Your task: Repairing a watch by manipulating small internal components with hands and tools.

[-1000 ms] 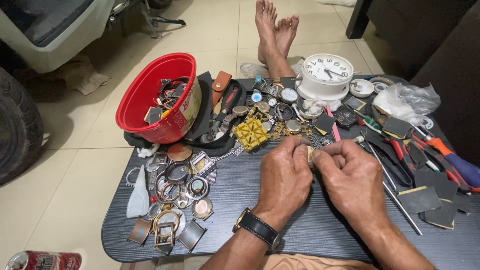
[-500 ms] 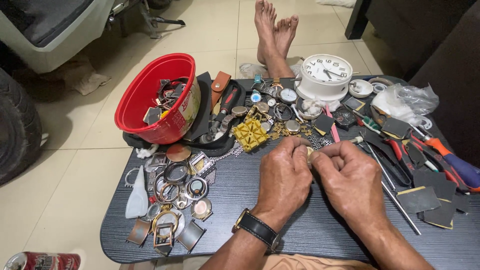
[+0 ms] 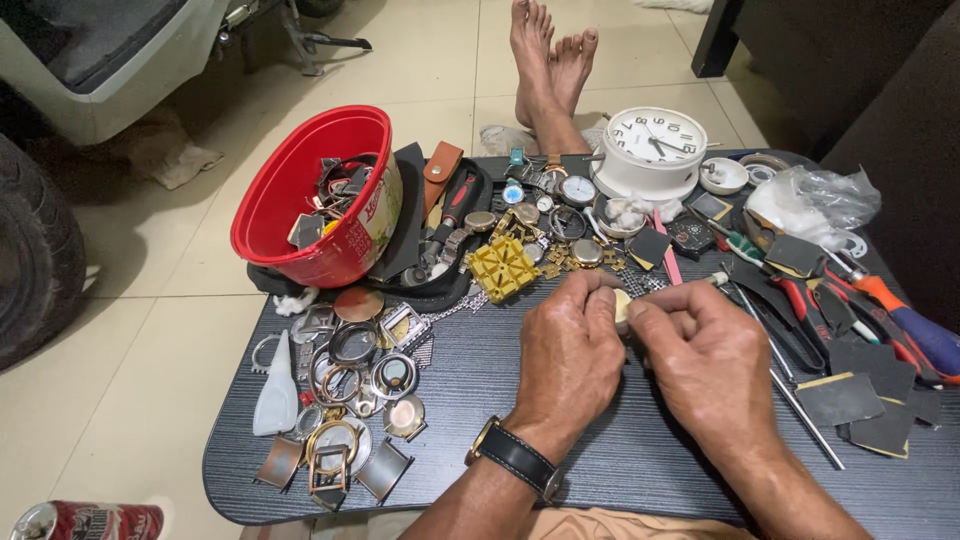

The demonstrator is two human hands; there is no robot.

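Nearest, lower centre: a forearm with a black-strapped wristwatch (image 3: 513, 457) rises from the bottom edge of the frame.
Left hand (image 3: 570, 355): fingers curled together, thumb and fingertips pinched on a small pale round piece (image 3: 622, 304) at the middle of the frame.
Right hand (image 3: 710, 355): thumb and forefinger closed on the same piece from the right side, so both hands meet just above the dark table (image 3: 560, 480).
Piece: held off the tabletop between the two hands; what it is exactly, too small to tell.
Lower left of the table: a cluster of metal watch cases and rings (image 3: 345, 400), with a small white plastic bottle (image 3: 276, 390) lying beside them.
Right side: dark sanding blocks (image 3: 840, 398), pliers with red handles (image 3: 800, 300) and an orange-and-blue screwdriver (image 3: 915, 325).
Middle, beyond the hands: a yellow square holder (image 3: 503, 268) among loose watch parts.
Upper left: a red plastic tub (image 3: 290, 195) tipped on its side, holding scraps.
Upper right: a white round alarm clock (image 3: 652, 150) and a crumpled clear bag (image 3: 815, 195).
Top centre: bare feet (image 3: 550, 60) on the tiled floor (image 3: 200, 250).
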